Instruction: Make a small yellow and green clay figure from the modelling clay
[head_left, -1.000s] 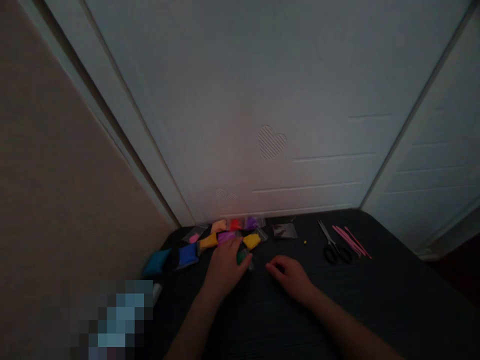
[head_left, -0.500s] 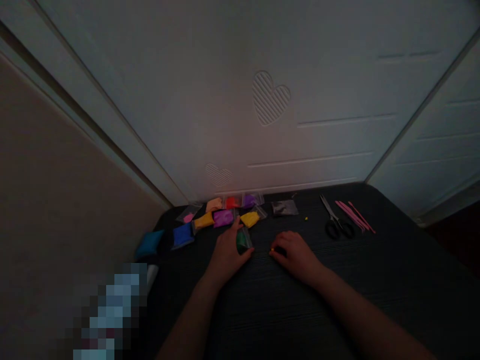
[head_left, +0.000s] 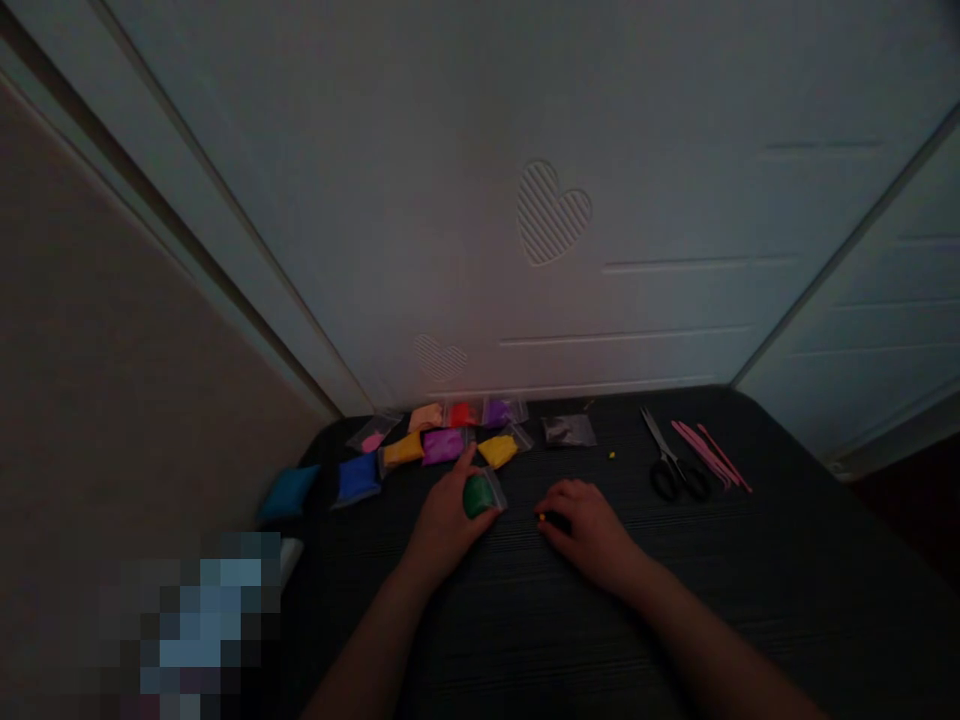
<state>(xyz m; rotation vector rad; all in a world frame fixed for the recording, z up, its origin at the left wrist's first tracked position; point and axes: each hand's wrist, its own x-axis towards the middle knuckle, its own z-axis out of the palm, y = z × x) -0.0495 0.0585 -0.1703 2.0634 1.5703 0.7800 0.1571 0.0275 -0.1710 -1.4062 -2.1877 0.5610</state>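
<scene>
My left hand (head_left: 448, 517) curves around a small clear zip bag of green material (head_left: 478, 494), thumb at its near edge and fingers at its far side. The bag lies low at the tabletop, its clear end pointing right. A short way to the right, my right hand (head_left: 592, 530) is closed in a pinch. A tiny yellow-orange bit (head_left: 541, 517) shows between its thumb and fingertip. Just beyond the left fingers lie a yellow packet (head_left: 498, 451) and a magenta packet (head_left: 444, 447).
More colored packets, such as a blue one (head_left: 358, 478), line the dark table's (head_left: 510, 620) back left. A grey packet (head_left: 568, 431), a tiny yellow piece (head_left: 611, 455), black-handled scissors (head_left: 679, 478) and pink tools (head_left: 705, 452) lie rightward. A white panel (head_left: 465, 250) rises behind.
My left fingers have drawn back off the magenta packet, and more of the green bag shows. The yellow-orange bit has come into sight in my right fingertips. The view has tilted slightly.
</scene>
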